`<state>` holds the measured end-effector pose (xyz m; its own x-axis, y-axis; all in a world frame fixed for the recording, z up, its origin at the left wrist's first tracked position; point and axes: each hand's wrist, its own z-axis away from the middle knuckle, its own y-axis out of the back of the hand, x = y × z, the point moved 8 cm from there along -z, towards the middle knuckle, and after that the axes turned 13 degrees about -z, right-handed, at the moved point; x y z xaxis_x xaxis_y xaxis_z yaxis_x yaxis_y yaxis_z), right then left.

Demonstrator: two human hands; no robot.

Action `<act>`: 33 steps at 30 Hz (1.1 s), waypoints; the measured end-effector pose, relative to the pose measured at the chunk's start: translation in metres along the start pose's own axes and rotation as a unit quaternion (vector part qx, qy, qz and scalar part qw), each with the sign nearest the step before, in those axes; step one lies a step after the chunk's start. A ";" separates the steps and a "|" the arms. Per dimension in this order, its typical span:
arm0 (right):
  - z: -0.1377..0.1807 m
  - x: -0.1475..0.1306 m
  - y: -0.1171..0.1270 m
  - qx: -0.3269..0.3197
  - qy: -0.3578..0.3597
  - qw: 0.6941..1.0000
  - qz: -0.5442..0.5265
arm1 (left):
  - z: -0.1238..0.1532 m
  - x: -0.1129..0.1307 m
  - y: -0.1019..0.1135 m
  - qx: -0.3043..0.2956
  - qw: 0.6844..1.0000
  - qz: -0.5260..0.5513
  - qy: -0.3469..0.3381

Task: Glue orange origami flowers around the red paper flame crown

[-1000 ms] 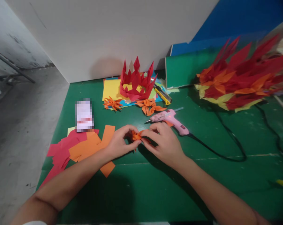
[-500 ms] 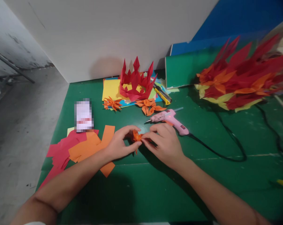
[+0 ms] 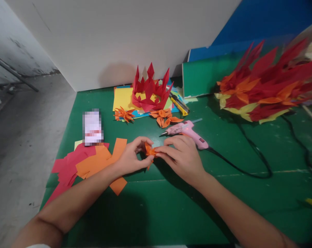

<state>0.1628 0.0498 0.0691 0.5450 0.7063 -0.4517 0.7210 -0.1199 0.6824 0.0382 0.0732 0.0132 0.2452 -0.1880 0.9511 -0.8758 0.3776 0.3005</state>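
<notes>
A small folded orange paper piece (image 3: 150, 151) sits between both hands, just above the green table (image 3: 171, 206). My left hand (image 3: 131, 157) pinches it from the left with curled fingers. My right hand (image 3: 183, 156) pinches it from the right with thumb and forefinger. Part of the piece is hidden by my fingers. A pink glue gun (image 3: 187, 131) lies right behind my right hand, nozzle pointing left.
Loose red and orange paper strips (image 3: 91, 162) lie left of my left hand. Behind are two orange folded flowers (image 3: 124, 114) (image 3: 164, 117), a red paper crown (image 3: 150, 89) on coloured sheets, and a yellow cutter (image 3: 180, 103). A large red-orange paper arrangement (image 3: 264, 82) fills the right; the black cord (image 3: 249, 165) loops there.
Both hands have turned the orange piece a little and shifted slightly upward; the fingers have re-pinched it. Everything else on the table stays put.
</notes>
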 end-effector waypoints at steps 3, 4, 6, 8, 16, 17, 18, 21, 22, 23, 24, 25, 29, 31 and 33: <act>-0.001 -0.001 0.000 -0.010 0.014 1.000 -0.015 | 0.000 -0.002 0.001 -0.008 1.000 -0.002 0.014; -0.001 -0.001 0.001 -0.012 0.018 1.000 -0.016 | 0.000 -0.002 0.000 -0.013 1.000 -0.002 0.019; -0.001 -0.001 0.001 -0.011 0.021 1.000 -0.015 | 0.000 -0.002 0.000 -0.023 0.999 0.001 0.023; -0.001 -0.001 0.002 -0.006 0.023 1.000 -0.016 | 0.000 -0.001 -0.001 -0.034 0.999 0.006 0.022; -0.002 -0.007 0.003 0.014 0.051 0.999 -0.007 | 0.000 -0.001 -0.004 -0.054 0.997 0.042 0.023; -0.003 -0.009 0.003 0.013 0.057 0.998 -0.002 | 0.000 -0.001 -0.005 -0.056 0.997 0.048 0.023; -0.003 -0.010 0.003 0.013 0.062 0.998 0.005 | 0.000 -0.002 -0.005 -0.057 0.997 0.054 0.021; -0.003 -0.014 0.003 0.010 0.073 0.997 0.019 | 0.001 -0.002 -0.006 -0.060 0.995 0.073 0.019; -0.003 -0.014 0.003 0.009 0.074 0.997 0.020 | 0.001 -0.002 -0.006 -0.061 0.995 0.080 0.021; -0.003 -0.014 0.003 0.010 0.073 0.997 0.019 | 0.001 -0.003 -0.006 -0.061 0.994 0.086 0.022; -0.002 -0.014 0.004 0.011 0.072 0.997 0.017 | 0.001 -0.003 -0.006 -0.060 0.994 0.091 0.024; -0.002 -0.013 0.004 0.013 0.072 0.997 0.013 | 0.000 -0.003 -0.005 -0.059 0.993 0.096 0.023; -0.001 -0.009 0.007 0.018 0.074 0.997 0.007 | 0.000 -0.003 -0.002 -0.048 0.993 0.106 0.024; -0.001 -0.007 0.008 0.016 0.076 0.997 0.008 | 0.000 -0.004 -0.002 -0.045 0.992 0.111 0.027; -0.001 -0.008 0.009 0.016 0.082 0.996 0.010 | 0.000 -0.004 -0.003 -0.045 0.992 0.119 0.027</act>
<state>0.1646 0.0432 0.0797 0.4838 0.8082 -0.3359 0.7256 -0.1558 0.6703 0.0397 0.0733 0.0084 0.0611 -0.0355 0.9975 -0.8712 0.4859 0.0707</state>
